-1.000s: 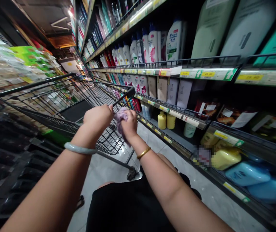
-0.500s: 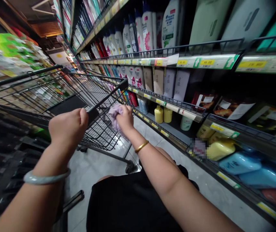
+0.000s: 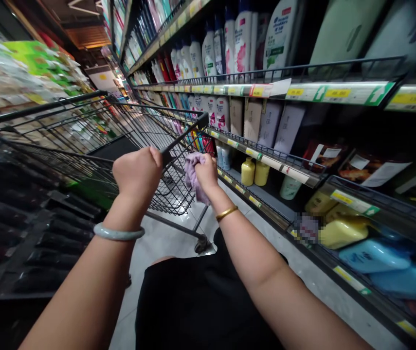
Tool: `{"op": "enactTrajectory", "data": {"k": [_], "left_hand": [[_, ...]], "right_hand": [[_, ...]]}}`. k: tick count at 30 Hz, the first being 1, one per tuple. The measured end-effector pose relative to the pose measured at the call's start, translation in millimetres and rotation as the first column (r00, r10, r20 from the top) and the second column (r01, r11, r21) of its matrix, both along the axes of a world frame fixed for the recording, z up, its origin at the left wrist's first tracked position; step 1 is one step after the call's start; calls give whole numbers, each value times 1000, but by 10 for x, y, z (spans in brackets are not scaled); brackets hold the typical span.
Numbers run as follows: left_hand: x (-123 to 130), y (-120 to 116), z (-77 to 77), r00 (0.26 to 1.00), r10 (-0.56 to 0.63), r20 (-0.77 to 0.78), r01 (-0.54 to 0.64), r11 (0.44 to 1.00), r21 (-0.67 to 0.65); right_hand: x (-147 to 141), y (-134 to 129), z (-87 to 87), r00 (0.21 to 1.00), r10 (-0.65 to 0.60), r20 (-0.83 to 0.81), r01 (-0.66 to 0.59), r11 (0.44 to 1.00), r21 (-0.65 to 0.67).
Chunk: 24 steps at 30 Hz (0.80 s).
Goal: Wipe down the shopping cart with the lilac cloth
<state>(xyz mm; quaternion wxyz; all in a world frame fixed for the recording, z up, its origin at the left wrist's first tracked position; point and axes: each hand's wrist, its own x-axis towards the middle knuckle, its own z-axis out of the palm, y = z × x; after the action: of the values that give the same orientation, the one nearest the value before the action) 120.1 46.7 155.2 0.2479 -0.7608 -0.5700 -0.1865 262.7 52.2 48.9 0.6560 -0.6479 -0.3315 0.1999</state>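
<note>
My left hand point(image 3: 136, 174), with a pale bangle on its wrist, is wrapped around the dark handlebar of a wire shopping cart point(image 3: 184, 137). Its palm side and the bar beneath it are hidden. To the right, my right hand point(image 3: 208, 172), below a gold bangle, is closed around a crumpled light purple cloth point(image 3: 194, 170). The cloth hangs down beside the near end of the cart, below the corner of the handlebar. I cannot tell whether it touches the wire.
Shelves of shampoo bottles point(image 3: 242, 41) rise along the right. Yellow pump bottles point(image 3: 247, 171) and tipped blue bottles point(image 3: 373, 255) occupy the lower shelf. Dark packaged goods point(image 3: 58, 243) and a green-and-white display point(image 3: 28, 73) line the left. A cart wheel point(image 3: 201, 244) rests on the tiled floor point(image 3: 156, 240).
My left hand has moved right and up in view, still on the handlebar. My right hand and the cloth appear farther right. The shelves have also shifted right in view.
</note>
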Motion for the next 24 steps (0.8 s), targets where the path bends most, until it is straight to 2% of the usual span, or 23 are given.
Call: {"op": "enactTrajectory", "data": {"k": [2,4,6,7,9,11,12,13,15,17,19,21,24], "left_hand": [[39,-10,0,1000,-7,26,7,1000,-10],[82,-19,12,999,-17,51,19,999,-39],[125,-22,24,997,-31,73,36,997,-63],[145,-21,28,996,-39,77,45,997,-69],[183,-18,33,996,-53,74,58,996,-70],[219,-21,38,996,-64,63,68,995,-74],[238,-28,43,996,-65,60,69,994,-79],[258,-37,50,996,-67,57,72,994,-86],[306,-66,71,997,-64,52,69,992,-108],[362,-100,97,998,-50,39,55,989,-137],[421,-128,120,999,-42,27,46,986,-160],[477,-145,136,998,-60,25,63,985,-163],[548,-157,146,994,-103,33,107,982,-153]], "right_hand": [[-71,-23,77,998,7,66,-15,991,130],[-151,-57,166,985,31,173,-81,952,294],[-143,-74,187,973,36,227,-117,929,352],[-94,-72,159,976,28,216,-98,941,324],[61,-47,54,991,-7,132,-16,985,173],[200,-11,-41,998,-33,53,32,999,25],[232,6,-57,999,-36,34,36,999,5],[231,19,-46,999,-31,29,30,999,30],[146,36,42,999,-6,49,-3,984,180],[31,42,144,996,23,91,-53,939,341],[-12,47,171,994,23,111,-67,910,409],[54,60,97,998,-14,69,-10,943,334],[239,95,-63,997,-62,-47,67,992,104]]}}
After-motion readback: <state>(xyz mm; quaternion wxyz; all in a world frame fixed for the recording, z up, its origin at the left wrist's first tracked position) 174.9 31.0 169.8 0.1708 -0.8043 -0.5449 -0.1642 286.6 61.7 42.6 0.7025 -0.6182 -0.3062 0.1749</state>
